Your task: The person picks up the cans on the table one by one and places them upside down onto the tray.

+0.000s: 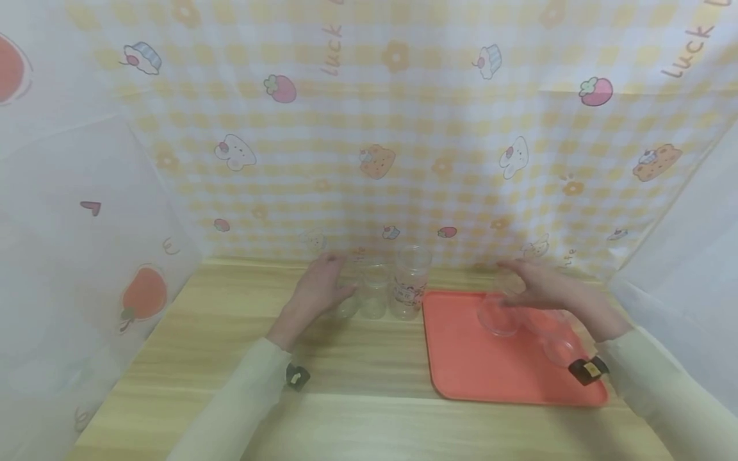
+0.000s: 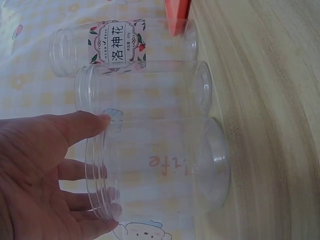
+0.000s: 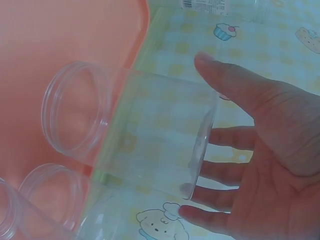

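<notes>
My left hand (image 1: 316,289) holds a clear plastic jar (image 2: 165,170) by its threaded rim, thumb on one side and fingers on the other, fingertips (image 2: 114,210) showing at the rim. This jar stands upright on the table. Beside it are a second clear jar (image 2: 145,87) and a taller jar with a floral label (image 2: 117,45). On the red tray, a clear jar (image 3: 135,125) stands mouth down. My right hand (image 1: 539,285) is at its upturned base, fingers spread and fairly straight, the thumb apart from the wall.
The red tray (image 1: 461,378) lies on the right half of the wooden table (image 1: 357,365). Two more clear jars, one of them nearer me (image 1: 560,351), stand on it. A yellow checked cloth (image 1: 346,128) hangs right behind the table, and pale cloths (image 1: 86,256) close off the sides.
</notes>
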The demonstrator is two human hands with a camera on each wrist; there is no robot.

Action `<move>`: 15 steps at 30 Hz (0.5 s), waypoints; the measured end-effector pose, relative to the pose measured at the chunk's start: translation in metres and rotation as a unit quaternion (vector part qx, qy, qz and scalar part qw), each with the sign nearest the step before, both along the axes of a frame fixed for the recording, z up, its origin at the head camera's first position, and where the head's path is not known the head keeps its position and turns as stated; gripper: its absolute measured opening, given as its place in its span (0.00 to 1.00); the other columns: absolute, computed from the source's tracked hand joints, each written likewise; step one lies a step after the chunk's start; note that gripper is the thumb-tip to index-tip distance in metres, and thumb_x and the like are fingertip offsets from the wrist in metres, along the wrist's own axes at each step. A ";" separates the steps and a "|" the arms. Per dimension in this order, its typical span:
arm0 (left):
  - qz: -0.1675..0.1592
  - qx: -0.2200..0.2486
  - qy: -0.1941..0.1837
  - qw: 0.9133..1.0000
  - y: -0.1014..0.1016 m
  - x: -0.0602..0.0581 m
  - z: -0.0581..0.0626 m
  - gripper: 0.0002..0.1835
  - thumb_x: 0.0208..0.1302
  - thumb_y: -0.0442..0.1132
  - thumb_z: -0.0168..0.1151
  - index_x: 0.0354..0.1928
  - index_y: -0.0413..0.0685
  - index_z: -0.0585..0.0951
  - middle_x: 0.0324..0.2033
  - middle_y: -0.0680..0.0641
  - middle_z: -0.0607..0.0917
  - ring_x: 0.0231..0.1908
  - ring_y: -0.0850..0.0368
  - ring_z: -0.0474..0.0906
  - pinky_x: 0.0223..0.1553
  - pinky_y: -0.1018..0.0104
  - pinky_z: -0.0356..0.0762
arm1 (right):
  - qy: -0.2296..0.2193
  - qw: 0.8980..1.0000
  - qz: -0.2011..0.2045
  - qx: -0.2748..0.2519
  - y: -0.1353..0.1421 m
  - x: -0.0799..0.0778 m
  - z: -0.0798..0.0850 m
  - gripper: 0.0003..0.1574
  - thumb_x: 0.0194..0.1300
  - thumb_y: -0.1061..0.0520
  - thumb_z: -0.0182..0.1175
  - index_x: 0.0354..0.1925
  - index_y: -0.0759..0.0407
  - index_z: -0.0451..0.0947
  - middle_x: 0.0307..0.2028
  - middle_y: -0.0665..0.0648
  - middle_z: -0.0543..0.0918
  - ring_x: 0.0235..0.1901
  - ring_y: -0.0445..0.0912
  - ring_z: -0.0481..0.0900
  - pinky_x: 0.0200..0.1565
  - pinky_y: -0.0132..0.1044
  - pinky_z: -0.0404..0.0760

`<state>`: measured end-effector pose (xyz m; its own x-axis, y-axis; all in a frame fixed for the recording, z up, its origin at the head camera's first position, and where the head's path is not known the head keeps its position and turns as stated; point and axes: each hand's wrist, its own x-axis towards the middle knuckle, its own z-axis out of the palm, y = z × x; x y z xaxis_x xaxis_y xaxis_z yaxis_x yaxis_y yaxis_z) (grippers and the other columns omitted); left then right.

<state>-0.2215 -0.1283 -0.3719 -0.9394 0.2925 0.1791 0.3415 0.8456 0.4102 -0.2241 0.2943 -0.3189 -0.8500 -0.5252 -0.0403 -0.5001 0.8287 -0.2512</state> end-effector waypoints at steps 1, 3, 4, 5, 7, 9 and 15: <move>-0.001 0.000 0.000 1.000 0.000 0.000 0.000 0.36 0.65 0.47 0.72 0.67 0.32 0.72 0.66 0.32 0.71 0.66 0.35 0.67 0.67 0.45 0.66 | 0.003 1.000 -0.006 -0.003 0.001 0.001 0.001 0.53 0.59 0.42 0.75 0.67 0.75 0.66 0.60 0.76 0.75 0.60 0.73 0.71 0.57 0.67 0.73; 0.000 0.003 -0.002 1.000 0.000 0.001 0.000 0.36 0.64 0.46 0.72 0.67 0.32 0.72 0.66 0.32 0.71 0.66 0.35 0.67 0.66 0.44 0.67 | 0.010 1.000 -0.016 -0.006 0.002 0.002 0.003 0.53 0.60 0.40 0.73 0.69 0.72 0.66 0.61 0.75 0.74 0.61 0.73 0.69 0.57 0.68 0.72; 0.001 0.003 -0.003 1.000 0.000 0.001 0.000 0.36 0.64 0.47 0.72 0.67 0.33 0.72 0.67 0.33 0.71 0.66 0.35 0.67 0.66 0.44 0.67 | 0.011 1.000 -0.019 -0.010 0.003 0.003 0.005 0.53 0.61 0.39 0.73 0.69 0.71 0.66 0.62 0.75 0.73 0.61 0.73 0.69 0.58 0.68 0.71; 0.001 0.004 -0.003 1.000 0.000 0.002 0.000 0.36 0.64 0.46 0.72 0.67 0.33 0.72 0.67 0.33 0.71 0.65 0.35 0.67 0.66 0.44 0.68 | 0.016 1.000 -0.019 -0.009 0.004 0.004 0.006 0.53 0.61 0.38 0.72 0.69 0.71 0.66 0.62 0.75 0.73 0.61 0.73 0.69 0.58 0.68 0.71; 0.003 0.008 -0.006 1.000 -0.001 0.002 0.000 0.36 0.63 0.46 0.73 0.67 0.34 0.72 0.67 0.33 0.71 0.65 0.35 0.67 0.65 0.43 0.69 | 0.015 0.999 -0.021 -0.019 0.004 0.005 0.009 0.52 0.62 0.38 0.71 0.69 0.71 0.66 0.63 0.75 0.73 0.62 0.73 0.68 0.59 0.69 0.70; 0.001 0.011 -0.005 1.000 -0.003 0.001 -0.001 0.37 0.63 0.47 0.73 0.68 0.35 0.72 0.67 0.33 0.71 0.65 0.35 0.68 0.65 0.43 0.69 | 0.014 0.999 -0.024 -0.026 0.005 0.007 0.011 0.52 0.62 0.38 0.71 0.69 0.70 0.67 0.64 0.75 0.72 0.63 0.72 0.67 0.60 0.69 0.69; 0.004 0.022 -0.018 1.000 -0.013 -0.002 -0.001 0.39 0.62 0.49 0.73 0.69 0.36 0.72 0.68 0.34 0.70 0.66 0.36 0.67 0.66 0.43 0.67 | 0.015 0.998 -0.025 -0.055 0.009 0.013 0.013 0.49 0.64 0.41 0.70 0.69 0.71 0.67 0.65 0.75 0.71 0.64 0.72 0.66 0.60 0.68 0.68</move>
